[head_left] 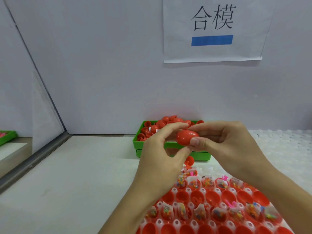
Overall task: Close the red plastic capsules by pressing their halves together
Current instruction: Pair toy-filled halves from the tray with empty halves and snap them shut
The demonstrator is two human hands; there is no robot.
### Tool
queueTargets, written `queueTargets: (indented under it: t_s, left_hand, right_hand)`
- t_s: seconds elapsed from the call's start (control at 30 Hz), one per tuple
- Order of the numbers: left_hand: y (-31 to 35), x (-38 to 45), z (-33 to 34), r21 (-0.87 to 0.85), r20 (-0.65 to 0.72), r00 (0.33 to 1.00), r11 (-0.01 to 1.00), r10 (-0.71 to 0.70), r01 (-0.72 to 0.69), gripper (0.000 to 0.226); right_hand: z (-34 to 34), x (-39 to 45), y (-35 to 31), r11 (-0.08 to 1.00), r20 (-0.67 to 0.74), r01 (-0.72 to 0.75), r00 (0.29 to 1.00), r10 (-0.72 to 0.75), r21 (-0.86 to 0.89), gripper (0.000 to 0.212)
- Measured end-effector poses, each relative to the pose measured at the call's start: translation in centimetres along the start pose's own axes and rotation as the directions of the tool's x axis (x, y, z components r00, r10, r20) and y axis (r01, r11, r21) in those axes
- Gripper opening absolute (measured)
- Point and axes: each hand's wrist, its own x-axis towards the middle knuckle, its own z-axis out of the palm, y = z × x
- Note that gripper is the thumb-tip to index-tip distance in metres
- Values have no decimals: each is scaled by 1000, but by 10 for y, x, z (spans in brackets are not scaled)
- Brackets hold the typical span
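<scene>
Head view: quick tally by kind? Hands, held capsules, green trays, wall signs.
Hands: 2, left hand and right hand, both pinching the capsule
Held red capsule: 1
Green trays: 2, one behind the hands, one at far left
Wall sign: 1
Total: 6

Head view, looking down, near the table (67,166)

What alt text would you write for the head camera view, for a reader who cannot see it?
Two hands, left hand and right hand, hold one red capsule between their fingertips above a white table. Behind is a green tray of red halves; below, a rack of open halves, some with small packets.
</scene>
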Motion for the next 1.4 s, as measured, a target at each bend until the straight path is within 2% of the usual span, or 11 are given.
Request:
queueTargets:
  t_s: [0.17,0.27,0.33,0.43,0.57,0.73,0.87,0.93,1.1,1.23,1.4]
  left_hand:
    - [-2,0,0,189,1,994,976,108,-106,20]
    - [1,1,1,-281,4,988,948,-155,150,22]
    - [7,2,0,-635,135,927,687,-351,353,39]
    - [10,2,-3,-769,275,876,456,-397,448,44]
    - [9,3,-4,-784,335,866,400,-372,475,46]
    - [9,4,-2,-746,283,886,497,-368,444,41]
    - [8,2,3,-395,-40,953,881,-300,261,36]
    - [8,0,3,-214,-115,973,962,-200,172,35]
    - [10,-2,5,-78,-141,987,995,-77,66,34]
    - [13,-1,4,-163,-61,998,986,-30,20,31]
    - [13,-1,6,-20,-73,997,1000,-1,0,45]
  right_hand:
    - [2,-1,-3,1000,13,14,1000,-14,2,18]
    - [1,1,-1,992,9,-28,1000,27,124,33]
    - [-1,2,0,984,-2,-35,999,36,175,32]
    - [-5,4,1,972,3,-34,999,34,231,29]
    - [-8,4,1,966,1,-35,999,36,257,26]
    - [-7,4,0,998,-30,-20,999,22,52,26]
    - [-2,2,-3,996,18,-86,996,86,1,16]
    - [0,0,-5,994,45,-106,993,105,28,14]
    - [1,0,-2,996,11,-92,996,92,10,12]
    - [-1,3,4,974,-24,-164,985,169,154,26]
    - [0,3,7,953,128,-224,971,201,204,35]
